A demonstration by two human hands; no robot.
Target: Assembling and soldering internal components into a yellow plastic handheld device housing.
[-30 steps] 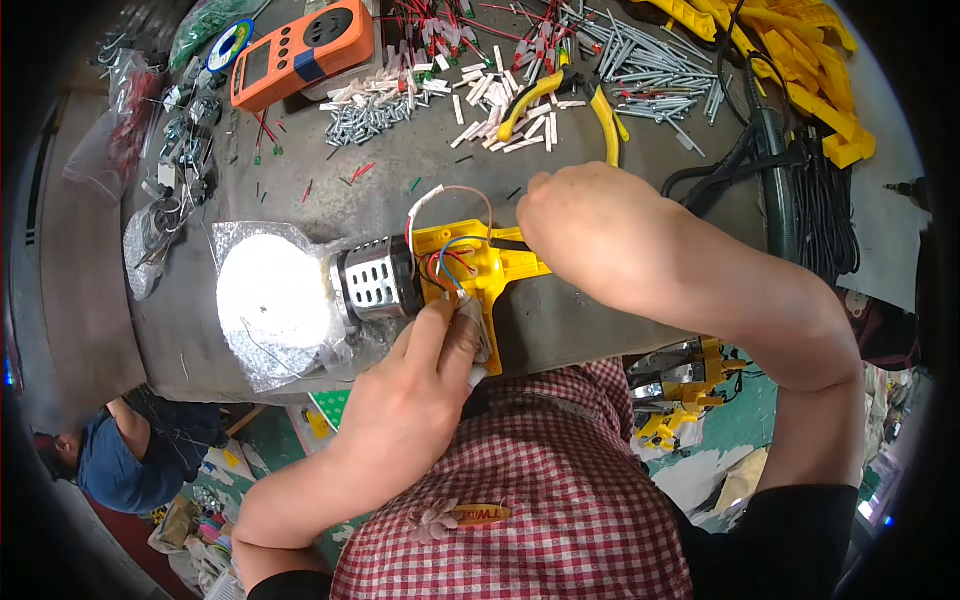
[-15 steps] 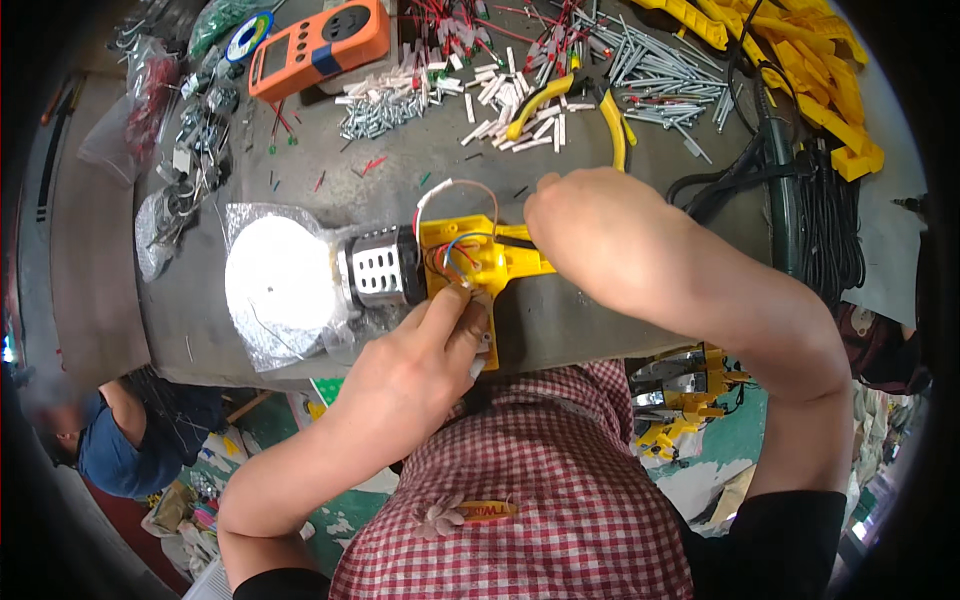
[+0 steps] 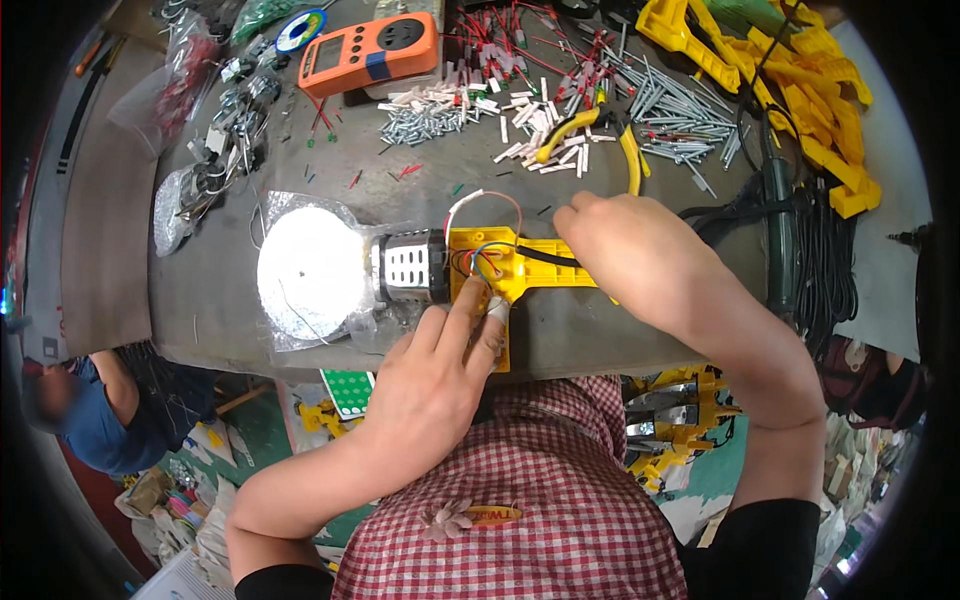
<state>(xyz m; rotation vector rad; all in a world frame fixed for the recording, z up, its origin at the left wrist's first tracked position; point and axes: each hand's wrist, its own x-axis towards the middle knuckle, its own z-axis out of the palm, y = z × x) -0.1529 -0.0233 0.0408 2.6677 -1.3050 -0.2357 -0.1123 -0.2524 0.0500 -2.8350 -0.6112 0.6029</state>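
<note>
Now touching thin wires with left hand, parted at finger and thumb. Resting bent right hand over the handle of a yellow shell, hiding fingertips, so hard to tell if gripping. Having the shell on the counter between both hands, a white disc to their left, pliers past the right.

- Head-worn fisheye, left one of the pair, tipped down over the workbench
- Pretty close in, tbh: left hand and right hand both land around mid-frame
- Wearer's own checked apron fills bottom middle, straight edges bow toward the dark rim
</note>
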